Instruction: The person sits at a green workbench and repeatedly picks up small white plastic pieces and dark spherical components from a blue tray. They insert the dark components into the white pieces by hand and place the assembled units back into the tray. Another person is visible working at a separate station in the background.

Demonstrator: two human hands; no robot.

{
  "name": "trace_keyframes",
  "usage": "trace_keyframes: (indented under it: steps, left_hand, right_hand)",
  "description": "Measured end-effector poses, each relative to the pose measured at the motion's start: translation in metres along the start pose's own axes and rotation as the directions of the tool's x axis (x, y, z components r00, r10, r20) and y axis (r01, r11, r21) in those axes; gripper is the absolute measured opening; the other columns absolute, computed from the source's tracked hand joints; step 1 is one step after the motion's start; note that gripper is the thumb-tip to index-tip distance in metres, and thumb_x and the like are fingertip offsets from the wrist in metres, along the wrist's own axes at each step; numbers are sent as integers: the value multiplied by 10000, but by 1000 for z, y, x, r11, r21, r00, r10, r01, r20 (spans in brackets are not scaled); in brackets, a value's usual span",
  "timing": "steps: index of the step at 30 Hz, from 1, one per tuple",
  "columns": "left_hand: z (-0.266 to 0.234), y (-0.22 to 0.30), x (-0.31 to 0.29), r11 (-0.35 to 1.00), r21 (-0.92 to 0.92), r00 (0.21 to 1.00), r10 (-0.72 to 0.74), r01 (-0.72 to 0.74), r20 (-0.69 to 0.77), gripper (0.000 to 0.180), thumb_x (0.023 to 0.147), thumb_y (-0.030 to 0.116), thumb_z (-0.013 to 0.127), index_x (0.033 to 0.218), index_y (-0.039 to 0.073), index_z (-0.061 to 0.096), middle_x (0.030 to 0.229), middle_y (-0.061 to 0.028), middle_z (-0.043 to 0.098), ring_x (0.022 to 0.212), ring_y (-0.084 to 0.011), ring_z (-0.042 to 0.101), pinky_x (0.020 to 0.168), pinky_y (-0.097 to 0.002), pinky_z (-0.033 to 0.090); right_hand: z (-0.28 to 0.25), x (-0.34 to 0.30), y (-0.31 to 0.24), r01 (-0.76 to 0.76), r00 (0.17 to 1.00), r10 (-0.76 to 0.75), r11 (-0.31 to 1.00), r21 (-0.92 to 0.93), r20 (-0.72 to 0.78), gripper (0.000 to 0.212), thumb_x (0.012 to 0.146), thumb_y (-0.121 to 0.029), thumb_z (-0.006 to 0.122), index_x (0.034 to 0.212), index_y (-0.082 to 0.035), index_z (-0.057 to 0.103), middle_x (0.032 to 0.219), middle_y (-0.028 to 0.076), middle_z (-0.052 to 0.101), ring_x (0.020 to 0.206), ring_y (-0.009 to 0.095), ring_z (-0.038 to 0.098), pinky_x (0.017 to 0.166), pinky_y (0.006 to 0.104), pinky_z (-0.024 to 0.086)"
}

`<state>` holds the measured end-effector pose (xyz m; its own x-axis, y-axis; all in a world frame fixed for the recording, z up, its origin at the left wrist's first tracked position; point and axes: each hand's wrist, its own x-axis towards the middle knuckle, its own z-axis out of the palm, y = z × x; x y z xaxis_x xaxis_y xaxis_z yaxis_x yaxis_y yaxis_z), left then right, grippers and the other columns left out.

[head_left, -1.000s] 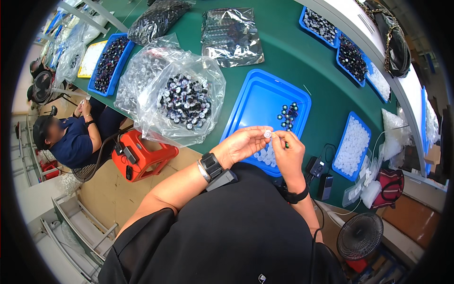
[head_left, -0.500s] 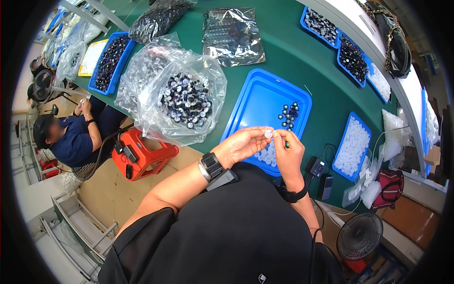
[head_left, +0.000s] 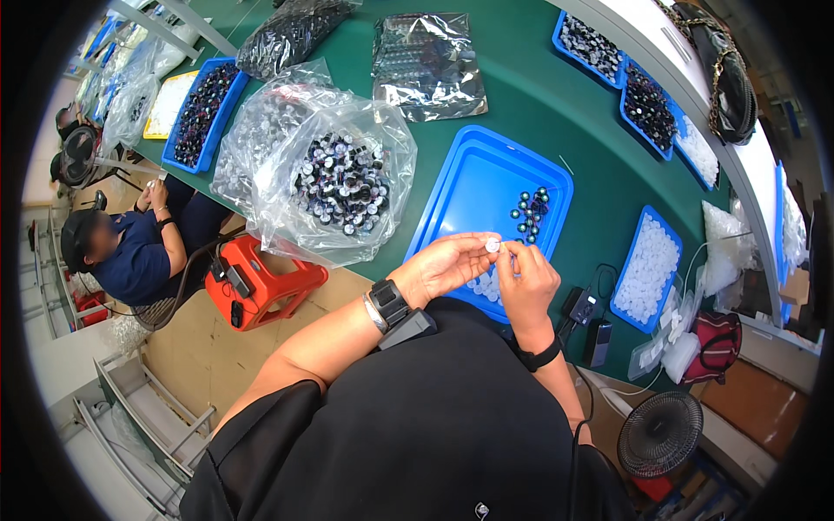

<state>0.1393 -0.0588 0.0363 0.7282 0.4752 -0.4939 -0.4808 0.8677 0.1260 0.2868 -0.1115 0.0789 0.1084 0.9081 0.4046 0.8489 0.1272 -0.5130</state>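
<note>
Between the thumb and fingertips of my left hand (head_left: 452, 263) is a small round whitish disc (head_left: 493, 246), held above the near part of a blue tray (head_left: 465, 187). My right hand (head_left: 528, 282) is closed, its thumb and forefinger pinched at the right edge of that disc. Whatever its curled fingers hold is hidden. Several shiny dark-green beads (head_left: 527, 214) lie in the right side of the tray, just beyond my right hand. Whitish round pieces (head_left: 488, 285) lie at the tray's near end, partly covered by my hands.
Left of the tray is an open clear bag (head_left: 343, 187) of dark and clear round pieces. A dark flat pack (head_left: 430, 68) lies farther back. At right stand a blue tray of white pieces (head_left: 645, 271) and a small black device (head_left: 598, 343). A seated person (head_left: 143, 247) is at far left.
My right hand has rolled inward, its fingers curling closer together. A dark-green bit seen in its fingers before is now out of sight. My left hand stays in place with the disc.
</note>
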Motion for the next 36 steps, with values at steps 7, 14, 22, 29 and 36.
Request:
trace_keyframes:
  steps: [7,14,22,29,36]
  left_hand:
    - [3,1,-1,1000,14,1000,14,-14,-1,174,919,75,544,1064,-8,594,981,-76,637,905,-141,602,785,-255,497]
    - [2,2,-1,1000,20,1000,10,-9,-24,170,920,75,546,1058,-12,593,975,-78,633,898,-140,599,780,-253,497]
    - [2,1,-2,998,42,997,42,-40,-59,164,913,78,580,1047,-15,592,955,-72,614,880,-130,599,772,-240,500]
    - [2,3,-2,997,59,996,54,-50,-70,165,903,93,606,1035,-5,603,952,-56,620,874,-122,603,772,-240,502]
    - [3,2,-2,984,155,990,102,-87,-93,164,897,114,620,1024,10,619,939,-38,631,867,-106,601,766,-237,502]
  right_hand:
    - [0,1,-1,23,1000,-24,999,-38,-8,90,720,-62,703,743,-81,619,627,39,551,515,210,552,464,325,423]
    - [1,2,0,35,999,-36,997,-64,-14,90,713,-63,704,734,-82,619,616,39,538,523,213,549,469,327,423]
    - [0,4,0,97,993,-94,994,-39,75,81,759,-65,681,796,-75,610,634,60,545,554,234,564,503,336,435]
    - [3,0,4,-20,985,14,999,30,173,56,827,-55,613,831,-48,557,713,103,613,613,287,598,559,384,454]
    - [3,1,2,-139,962,97,978,152,255,71,854,-52,586,878,-25,525,794,143,606,679,336,601,587,422,466]
